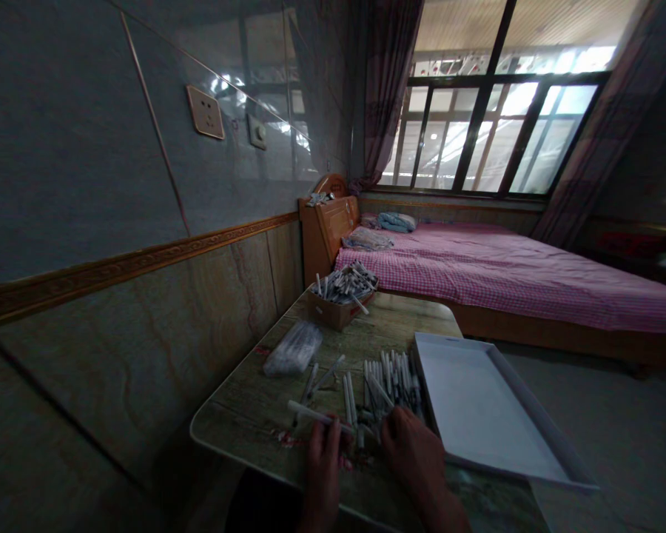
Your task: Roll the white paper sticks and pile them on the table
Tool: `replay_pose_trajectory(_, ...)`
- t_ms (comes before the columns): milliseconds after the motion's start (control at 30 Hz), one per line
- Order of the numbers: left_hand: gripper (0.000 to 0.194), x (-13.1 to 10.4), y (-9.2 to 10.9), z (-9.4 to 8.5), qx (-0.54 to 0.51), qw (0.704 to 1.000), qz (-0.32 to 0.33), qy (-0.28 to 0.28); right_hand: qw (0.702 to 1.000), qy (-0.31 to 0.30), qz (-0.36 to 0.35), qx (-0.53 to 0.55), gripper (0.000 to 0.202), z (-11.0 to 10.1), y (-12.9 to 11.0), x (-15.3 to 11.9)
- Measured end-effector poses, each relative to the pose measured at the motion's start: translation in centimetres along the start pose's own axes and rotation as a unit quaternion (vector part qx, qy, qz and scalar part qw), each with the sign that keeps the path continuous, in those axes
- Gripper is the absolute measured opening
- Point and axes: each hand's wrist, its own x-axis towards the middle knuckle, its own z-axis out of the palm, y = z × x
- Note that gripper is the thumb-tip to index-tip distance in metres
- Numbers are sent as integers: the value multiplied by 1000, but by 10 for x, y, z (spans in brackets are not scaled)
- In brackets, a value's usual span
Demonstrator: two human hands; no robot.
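Note:
My left hand (pixel 325 444) is closed round a whitish pen (pixel 309 411), which points out to the left above the table. My right hand (pixel 411 444) is curled at the near side of a row of white pens (pixel 391 370). A slanting pen (pixel 379 389) runs into its fingers; the fingertips themselves are partly hidden. Between the hands lie a few more pens (pixel 348 400) on the table (pixel 255 414). Farther left are two loose pens (pixel 328 371), one crossing towards the other.
A cardboard box (pixel 333 312) heaped with pens stands at the table's far end. Nearer is a clear plastic bag (pixel 295 348). To the right, a shallow white tray (pixel 488 400) overhangs the table edge. Beyond stand a bed (pixel 505 274) and, at left, a tiled wall (pixel 222 318).

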Motion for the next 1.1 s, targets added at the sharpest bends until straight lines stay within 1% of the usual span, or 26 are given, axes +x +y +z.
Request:
replay_pose_trajectory(67, 58, 0, 3, 1, 24, 999, -9, -23, 1000, -6, -2, 4, 20, 3, -9, 4)
replay_pose_trajectory(167, 58, 0, 5, 2, 51, 997, -10, -49, 1000, -10, 2, 4, 20, 5, -15, 9)
replay_pose_trajectory(333, 55, -1, 2, 4, 86, 992, 22, -85, 1000, -12, 8, 4, 21, 8, -13, 8)
replay_pose_trajectory(467, 47, -2, -1, 6, 124, 985, 42, -115, 1000, 3, 4, 29, 26, 10, -5, 6)
replay_pose_trajectory(533, 41, -3, -3, 7, 147, 981, 47, -118, 997, 20, 8, 71, 29, 9, 0, 5)
replay_pose_trajectory(600, 35, -5, -5, 7, 171, 976, 55, -124, 989, 40, 5, 145, 31, 5, 5, 6)
replay_pose_trajectory(667, 28, -6, -6, 5, 212, 963, 72, -149, 969, 57, -18, 240, 32, -3, 10, 8)
replay_pose_trajectory(700, 24, -7, -6, 3, 244, 951, 92, -166, 957, 65, -38, 282, 32, -9, 12, 8)
replay_pose_trajectory(733, 20, -7, -6, -1, 282, 934, 122, -185, 945, 70, -61, 313, 34, -14, 14, 9)
replay_pose_trajectory(767, 18, -7, -5, -5, 324, 910, 163, -203, 937, 70, -85, 330, 38, -21, 16, 10)
replay_pose_trajectory(800, 17, -6, -3, -10, 367, 878, 212, -223, 935, 63, -107, 332, 41, -27, 17, 10)
replay_pose_trajectory(833, 18, -4, 0, -16, 409, 837, 266, -246, 938, 45, -126, 320, 42, -33, 18, 10)
replay_pose_trajectory(867, 20, -2, 4, -21, 446, 791, 320, -272, 945, 13, -142, 295, 40, -38, 18, 9)
replay_pose_trajectory(900, 20, 2, 7, -27, 476, 741, 369, -296, 953, -30, -153, 262, 34, -42, 18, 7)
replay_pose_trajectory(933, 20, 6, 10, -33, 500, 694, 415, -310, 959, -75, -157, 223, 28, -43, 17, 5)
replay_pose_trajectory(1000, 21, 15, 14, -41, 525, 620, 498, -303, 966, -147, -146, 154, 23, -41, 13, 0)
replay_pose_trajectory(1033, 22, 19, 14, -43, 535, 593, 533, -281, 968, -166, -132, 134, 23, -37, 9, -3)
replay_pose_trajectory(1100, 23, 23, 13, -43, 545, 543, 594, -235, 970, -169, -109, 138, 21, -27, 3, -8)
